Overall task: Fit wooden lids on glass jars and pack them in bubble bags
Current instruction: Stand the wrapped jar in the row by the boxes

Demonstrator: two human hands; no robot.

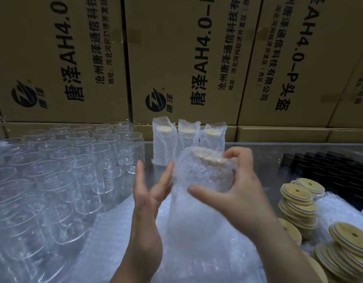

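**Q:** What does the centre of the frame show?

**A:** A clear glass jar [201, 176] closed by a round wooden lid [209, 159] sits inside a translucent bubble bag [188, 217], held above the bench. The right hand [237, 190] clamps the jar's upper part through the film, with the thumb on the near side and the fingers curled over the lid's rim. The left hand [148, 193] lies against the bag's left side, its fingers straight and close together.

**Q:** How much of the task appears complete?

**A:** Three bagged, lidded jars [188, 139] stand upright in a row at upper centre, in front of brown cardboard cartons [176, 58]. The held jar appears to be the fourth and seems to need only setting down. Many lidless clear glass jars [54, 170] fill the left of the frame. Stacks of pale wooden lids [299, 201] occupy the right edge, and a heap of flat bubble bags [115, 231] lies at lower centre. The greater part of the work therefore appears to remain.
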